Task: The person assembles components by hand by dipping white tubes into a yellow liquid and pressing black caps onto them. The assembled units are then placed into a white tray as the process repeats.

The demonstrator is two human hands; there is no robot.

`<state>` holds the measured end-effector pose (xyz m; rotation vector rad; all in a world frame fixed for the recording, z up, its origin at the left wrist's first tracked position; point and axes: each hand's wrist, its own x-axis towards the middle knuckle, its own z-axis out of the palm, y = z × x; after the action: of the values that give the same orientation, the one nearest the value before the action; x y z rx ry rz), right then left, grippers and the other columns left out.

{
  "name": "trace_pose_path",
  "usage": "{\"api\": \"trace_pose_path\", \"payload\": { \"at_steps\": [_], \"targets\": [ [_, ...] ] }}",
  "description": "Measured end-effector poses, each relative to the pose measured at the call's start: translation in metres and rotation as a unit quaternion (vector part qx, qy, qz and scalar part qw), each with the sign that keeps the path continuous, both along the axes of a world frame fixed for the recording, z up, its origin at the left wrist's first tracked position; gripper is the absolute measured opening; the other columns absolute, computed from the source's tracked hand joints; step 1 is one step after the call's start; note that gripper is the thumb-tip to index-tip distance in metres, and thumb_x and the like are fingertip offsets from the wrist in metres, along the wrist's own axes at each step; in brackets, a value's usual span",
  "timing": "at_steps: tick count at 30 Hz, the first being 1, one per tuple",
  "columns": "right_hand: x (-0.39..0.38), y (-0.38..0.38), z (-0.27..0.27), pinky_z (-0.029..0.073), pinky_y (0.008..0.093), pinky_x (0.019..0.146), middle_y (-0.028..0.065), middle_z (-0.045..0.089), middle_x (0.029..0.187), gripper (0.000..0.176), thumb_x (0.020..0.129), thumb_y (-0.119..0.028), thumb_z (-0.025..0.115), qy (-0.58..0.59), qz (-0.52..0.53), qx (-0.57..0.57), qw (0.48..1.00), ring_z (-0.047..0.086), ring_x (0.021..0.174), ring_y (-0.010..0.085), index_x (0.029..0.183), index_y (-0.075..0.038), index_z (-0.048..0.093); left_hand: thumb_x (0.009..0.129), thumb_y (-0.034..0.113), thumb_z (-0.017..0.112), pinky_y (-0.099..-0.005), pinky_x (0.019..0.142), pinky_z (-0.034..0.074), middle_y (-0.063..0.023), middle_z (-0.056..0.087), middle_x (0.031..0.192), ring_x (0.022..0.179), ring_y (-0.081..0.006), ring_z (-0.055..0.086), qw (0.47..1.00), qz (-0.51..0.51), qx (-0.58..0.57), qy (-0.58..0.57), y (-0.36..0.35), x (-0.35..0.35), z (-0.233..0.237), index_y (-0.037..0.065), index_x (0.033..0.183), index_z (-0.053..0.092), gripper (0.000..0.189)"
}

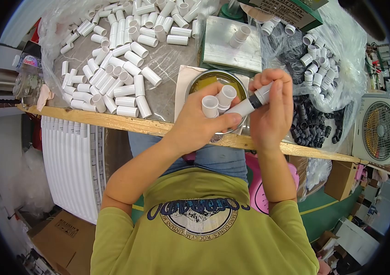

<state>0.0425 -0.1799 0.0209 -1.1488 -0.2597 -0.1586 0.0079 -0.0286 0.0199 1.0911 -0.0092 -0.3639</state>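
Note:
Several white tubes are in my left hand (199,117), its fingers closed round them. Two of them stand with their open ends up, and a third white tube (242,108) points to the right, with a black ring (254,101) at its end. On the other side of that ring is a white collar (264,93), pinched by the fingers of my right hand (273,107). Both hands are over a round metal bowl (189,90) with yellowish contents, partly hidden by my left hand.
Loose white tubes (124,89) cover the table's left part. Behind the bowl is a metal block (220,46) with a fitting (240,36) upright on it. White collars (321,68), black rings (307,126) and a fan (378,128) are at right. A wooden edge (121,126) runs along the front.

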Motion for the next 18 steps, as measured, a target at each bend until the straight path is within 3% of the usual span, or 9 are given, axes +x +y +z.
{"api": "trace_pose_path", "payload": {
  "at_steps": [2,4,7,8,11,13,14,15,18],
  "targets": [
    [-0.014,0.006,0.000,0.042,0.0245,0.070,0.0048,0.052,0.096,0.023,0.103,-0.018,0.040,0.041,0.044,-0.006,0.998,0.049,0.079,0.0101,0.117,-0.002,0.047,0.080,0.008,0.074,-0.0219,0.061,0.047,-0.0033,0.061,0.085,0.069,-0.0074,0.058,0.992,0.001,-0.114,0.051,-0.008,0.001,-0.001,0.002,0.102,0.056,0.030],
    [-0.015,-0.001,0.000,0.044,0.0278,0.078,0.0069,0.053,0.102,0.030,0.102,-0.018,0.042,0.051,0.087,-0.077,0.992,0.052,0.084,0.0144,0.126,-0.002,0.047,0.080,0.008,0.074,-0.0222,0.061,0.047,-0.0036,0.060,0.085,0.069,-0.0081,0.058,0.999,0.028,-0.043,0.009,-0.003,0.005,0.001,0.003,0.103,0.055,0.031],
    [0.002,-0.023,0.002,0.046,0.0294,0.081,0.0099,0.056,0.105,0.034,0.099,-0.017,0.046,-0.062,0.067,-0.377,0.922,0.056,0.089,0.0172,0.129,-0.001,0.049,0.080,0.010,0.075,-0.0230,0.061,0.049,-0.0036,0.061,0.086,0.070,-0.0096,0.059,0.991,0.071,0.087,-0.078,0.008,0.021,0.009,0.003,0.106,0.053,0.034],
    [0.010,-0.033,0.011,0.046,0.0308,0.084,0.0121,0.060,0.104,0.035,0.095,-0.014,0.052,-0.075,0.152,-0.403,0.899,0.058,0.094,0.0182,0.127,0.000,0.053,0.081,0.009,0.074,-0.0231,0.061,0.049,-0.0039,0.061,0.087,0.070,-0.0103,0.060,0.989,0.076,0.087,-0.088,0.010,0.029,0.013,0.004,0.107,0.052,0.034],
    [0.022,-0.043,0.013,0.046,0.0307,0.085,0.0121,0.064,0.098,0.034,0.093,-0.011,0.057,-0.061,0.140,-0.404,0.902,0.059,0.092,0.0170,0.124,0.002,0.054,0.080,0.013,0.075,-0.0247,0.068,0.050,-0.0049,0.062,0.088,0.077,-0.0106,0.061,0.990,0.071,0.059,-0.104,0.012,0.055,0.022,0.003,0.107,0.050,0.037],
    [0.044,-0.048,0.016,0.048,0.0320,0.084,0.0137,0.066,0.102,0.031,0.091,-0.008,0.058,-0.040,0.075,-0.384,0.920,0.063,0.095,0.0203,0.119,0.004,0.052,0.080,0.012,0.074,-0.0271,0.071,0.051,-0.0058,0.062,0.089,0.079,-0.0119,0.062,0.974,0.121,0.083,-0.173,0.008,0.081,0.010,0.003,0.107,0.050,0.037],
    [0.060,-0.046,0.009,0.049,0.0347,0.084,0.0156,0.066,0.103,0.032,0.091,-0.009,0.059,-0.084,0.005,-0.422,0.903,0.064,0.096,0.0246,0.119,0.004,0.051,0.077,0.013,0.075,-0.0319,0.076,0.051,-0.0100,0.065,0.093,0.084,-0.0188,0.064,0.920,0.176,0.218,-0.272,0.008,0.098,0.001,0.001,0.109,0.050,0.042],
    [0.074,-0.043,0.002,0.049,0.0374,0.084,0.0175,0.066,0.104,0.032,0.091,-0.010,0.059,-0.127,-0.065,-0.457,0.878,0.065,0.097,0.0290,0.118,0.004,0.050,0.075,0.014,0.075,-0.0331,0.077,0.051,-0.0115,0.065,0.095,0.084,-0.0210,0.064,0.906,0.176,0.260,-0.283,0.007,0.116,-0.012,0.001,0.110,0.050,0.045],
    [0.099,-0.019,-0.013,0.049,0.0432,0.083,0.0218,0.065,0.106,0.032,0.090,-0.012,0.060,-0.162,-0.096,-0.547,0.816,0.064,0.098,0.0379,0.116,0.004,0.050,0.072,0.017,0.076,-0.0360,0.081,0.051,-0.0158,0.066,0.099,0.087,-0.0271,0.065,0.861,0.177,0.367,-0.305,0.005,0.143,-0.028,0.000,0.114,0.049,0.053]
  ]
}}
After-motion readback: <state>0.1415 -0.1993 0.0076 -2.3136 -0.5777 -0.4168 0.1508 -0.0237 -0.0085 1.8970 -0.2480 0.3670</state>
